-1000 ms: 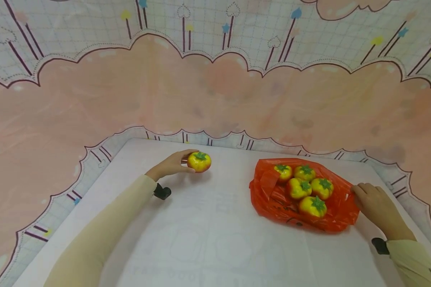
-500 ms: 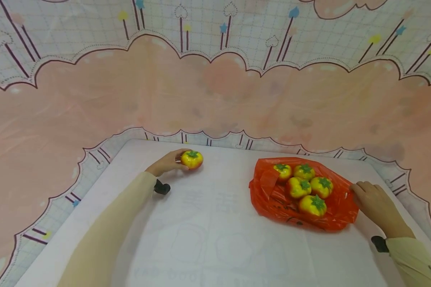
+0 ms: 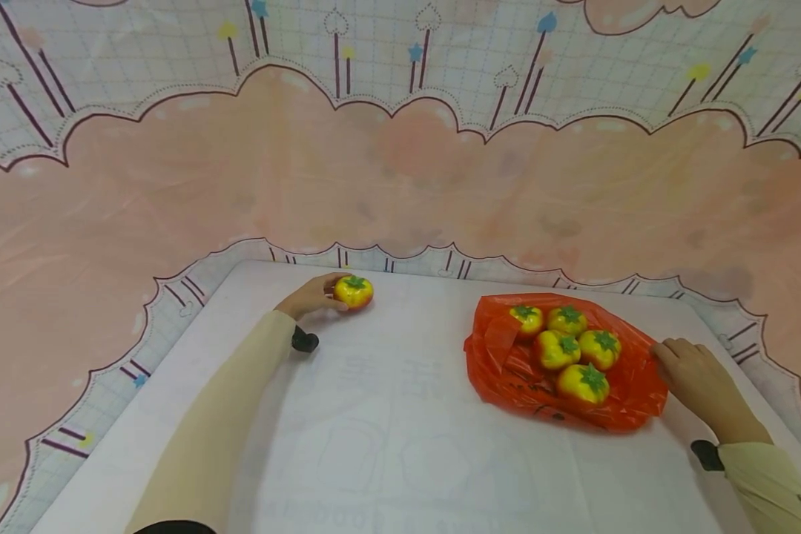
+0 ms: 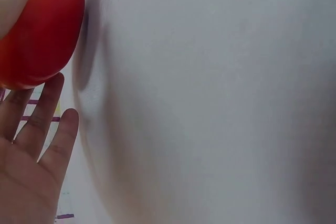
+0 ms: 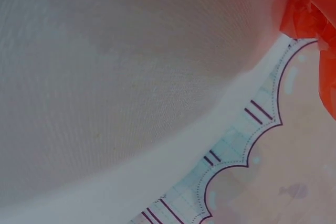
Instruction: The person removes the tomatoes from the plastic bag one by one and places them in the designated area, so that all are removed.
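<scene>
My left hand holds a glossy yellow-and-red toy tomato with a green star-shaped calyx, near the table's back left. In the left wrist view the tomato shows its red side. The thumb lies over it and the fingertips touch it from below, with its shadow close by on the table. At the right, my right hand grips the right edge of a red plastic bag, its fingertips partly hidden by the plastic. Several more such tomatoes sit grouped in the bag's opening. The right wrist view shows only the bag's edge.
A white sheet covers the table. Behind and around it hangs a pink-and-white cloth printed with candles and scalloped lines. Dark wrist camera mounts stick out below both wrists.
The left hand has moved slightly left and toward the table's back edge with the tomato in it. The right hand and the bag have stayed nearly still.
</scene>
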Motion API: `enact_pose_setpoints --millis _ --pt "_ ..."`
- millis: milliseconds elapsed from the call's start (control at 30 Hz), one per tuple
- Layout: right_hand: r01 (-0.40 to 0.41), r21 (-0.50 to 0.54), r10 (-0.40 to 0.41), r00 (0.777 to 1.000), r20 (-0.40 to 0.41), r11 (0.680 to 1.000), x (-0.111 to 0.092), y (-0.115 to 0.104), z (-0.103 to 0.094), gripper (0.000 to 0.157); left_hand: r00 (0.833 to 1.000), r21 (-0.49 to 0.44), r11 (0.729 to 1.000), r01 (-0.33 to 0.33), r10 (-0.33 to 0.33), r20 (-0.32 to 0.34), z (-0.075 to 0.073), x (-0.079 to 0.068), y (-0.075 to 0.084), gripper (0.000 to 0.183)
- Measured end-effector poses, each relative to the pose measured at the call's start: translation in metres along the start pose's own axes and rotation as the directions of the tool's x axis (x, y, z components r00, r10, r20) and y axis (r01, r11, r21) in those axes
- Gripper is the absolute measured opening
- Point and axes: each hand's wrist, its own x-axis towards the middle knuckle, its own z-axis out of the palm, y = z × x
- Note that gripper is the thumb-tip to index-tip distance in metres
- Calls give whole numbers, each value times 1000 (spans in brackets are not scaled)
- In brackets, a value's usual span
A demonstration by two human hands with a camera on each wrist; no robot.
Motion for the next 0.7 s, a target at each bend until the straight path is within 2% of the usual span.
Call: enact_pose_setpoints --millis 133,367,467,700 --pt "-18 3 18 999 26 1000 0 0 -1 34 1000 -33 999 26 -27 -16 -1 2 -2 71" --pt "-4 -8 4 1000 6 1000 -1 -1 0 39 991 -144 984 104 -115 -65 -2 5 -5 75" --pt "-6 -8 6 1000 8 1000 -1 -1 0 40 987 -154 980 122 -136 -88 -3 6 -7 75" --pt "-3 -11 3 1000 4 1000 -1 0 -2 38 985 -180 977 113 -133 -107 -5 10 -15 73"
